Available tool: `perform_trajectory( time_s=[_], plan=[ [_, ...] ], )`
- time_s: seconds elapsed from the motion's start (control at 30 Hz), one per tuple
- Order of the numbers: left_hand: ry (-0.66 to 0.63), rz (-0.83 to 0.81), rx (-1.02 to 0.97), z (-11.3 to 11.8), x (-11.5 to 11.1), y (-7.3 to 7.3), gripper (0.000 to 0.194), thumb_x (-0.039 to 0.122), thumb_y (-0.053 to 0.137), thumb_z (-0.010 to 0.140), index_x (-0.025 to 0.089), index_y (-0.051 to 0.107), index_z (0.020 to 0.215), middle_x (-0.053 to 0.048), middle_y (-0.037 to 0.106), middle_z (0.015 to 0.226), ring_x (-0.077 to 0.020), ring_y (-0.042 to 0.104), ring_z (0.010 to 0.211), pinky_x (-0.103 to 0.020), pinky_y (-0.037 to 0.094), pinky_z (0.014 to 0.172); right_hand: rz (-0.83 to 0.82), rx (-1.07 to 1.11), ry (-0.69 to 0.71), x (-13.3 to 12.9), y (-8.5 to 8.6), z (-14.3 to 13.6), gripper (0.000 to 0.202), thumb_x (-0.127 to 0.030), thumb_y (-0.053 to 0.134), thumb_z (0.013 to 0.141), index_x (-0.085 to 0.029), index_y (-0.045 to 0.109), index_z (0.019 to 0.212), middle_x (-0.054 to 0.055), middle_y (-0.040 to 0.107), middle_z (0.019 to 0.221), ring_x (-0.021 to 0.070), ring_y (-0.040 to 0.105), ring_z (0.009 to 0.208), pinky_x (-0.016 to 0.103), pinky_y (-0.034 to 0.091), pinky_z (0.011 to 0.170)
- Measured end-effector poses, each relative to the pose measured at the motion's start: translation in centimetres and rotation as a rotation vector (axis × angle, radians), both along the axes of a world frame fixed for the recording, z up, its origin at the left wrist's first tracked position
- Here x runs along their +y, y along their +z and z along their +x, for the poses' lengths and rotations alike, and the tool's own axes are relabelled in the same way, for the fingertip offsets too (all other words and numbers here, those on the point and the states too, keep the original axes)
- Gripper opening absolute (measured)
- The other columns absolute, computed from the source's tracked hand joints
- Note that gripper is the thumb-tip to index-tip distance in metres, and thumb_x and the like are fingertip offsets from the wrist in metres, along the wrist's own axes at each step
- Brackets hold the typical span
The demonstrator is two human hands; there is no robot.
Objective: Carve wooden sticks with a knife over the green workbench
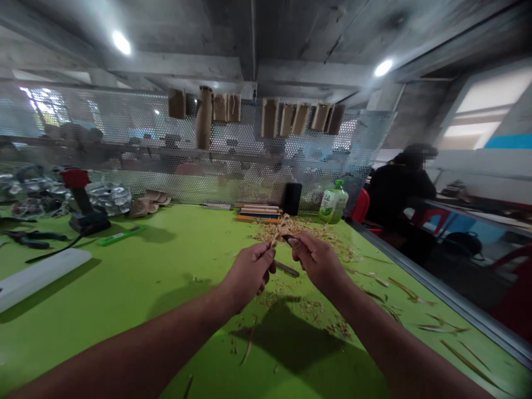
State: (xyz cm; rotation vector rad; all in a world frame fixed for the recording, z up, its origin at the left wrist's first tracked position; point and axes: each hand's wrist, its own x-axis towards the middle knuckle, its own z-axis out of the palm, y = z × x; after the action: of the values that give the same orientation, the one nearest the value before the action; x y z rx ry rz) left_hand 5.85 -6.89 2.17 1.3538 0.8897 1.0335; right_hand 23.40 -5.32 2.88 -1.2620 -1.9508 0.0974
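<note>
My left hand (251,271) is closed around a thin, pale piece of wood or bamboo (275,239), whose upper end sticks out above the thumb. Close beside it on the right, my right hand (318,260) grips a small dark knife (286,238); most of it is hidden by the fingers. Both hands are raised over the green tabletop (183,244). Beneath them lies a narrow dark bar (286,269), and pale shavings (307,230) are heaped just behind and scattered below.
On the left are a cordless drill (83,199), pliers (35,238), a green box cutter (120,235) and a white block (45,274). Behind stand a green-capped bottle (333,202) and a black phone-like slab (293,198). Bamboo strips (469,363) lie right; a person (403,183) sits beyond the edge.
</note>
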Motion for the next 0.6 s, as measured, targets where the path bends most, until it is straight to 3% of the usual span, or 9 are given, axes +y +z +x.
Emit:
perform_trajectory(
  time_s=[0.23, 0.4, 0.6],
  plan=[
    [-0.038, 0.034, 0.008, 0.12, 0.02, -0.33, 0.03, 0.046, 0.053, 0.085, 0.02, 0.046, 0.071, 0.007, 0.044, 0.054, -0.0041, 0.032, 0.034, -0.016, 0.026, 0.032, 0.019, -0.066, -0.042, 0.25, -0.39, 0.05, 0.041, -0.049, 0.033, 0.095, -0.021, 0.052, 0.072, 0.0, 0.056, 0.063, 0.0139, 0.051, 0.057, 0.025, 0.034, 0.057],
    [-0.037, 0.05, -0.017, 0.13, 0.01, -0.16, 0.028, 0.041, 0.053, 0.085, 0.019, 0.045, 0.071, 0.009, 0.035, 0.05, -0.0028, 0.024, 0.035, -0.017, 0.019, 0.037, 0.021, -0.096, -0.081, 0.06, -0.37, 0.05, 0.039, -0.048, 0.034, 0.095, -0.021, 0.055, 0.076, 0.001, 0.058, 0.064, 0.0148, 0.053, 0.058, 0.025, 0.034, 0.057],
    [0.011, 0.111, 0.082, -0.09, -0.04, -0.02, 0.028, 0.038, 0.05, 0.087, 0.018, 0.046, 0.069, 0.009, 0.034, 0.051, -0.0033, 0.024, 0.039, -0.019, 0.02, 0.043, 0.028, -0.131, -0.08, -0.36, -0.13, -0.37, 0.041, -0.047, 0.032, 0.097, -0.021, 0.056, 0.076, 0.001, 0.058, 0.064, 0.0138, 0.053, 0.058, 0.023, 0.031, 0.056]
  ],
)
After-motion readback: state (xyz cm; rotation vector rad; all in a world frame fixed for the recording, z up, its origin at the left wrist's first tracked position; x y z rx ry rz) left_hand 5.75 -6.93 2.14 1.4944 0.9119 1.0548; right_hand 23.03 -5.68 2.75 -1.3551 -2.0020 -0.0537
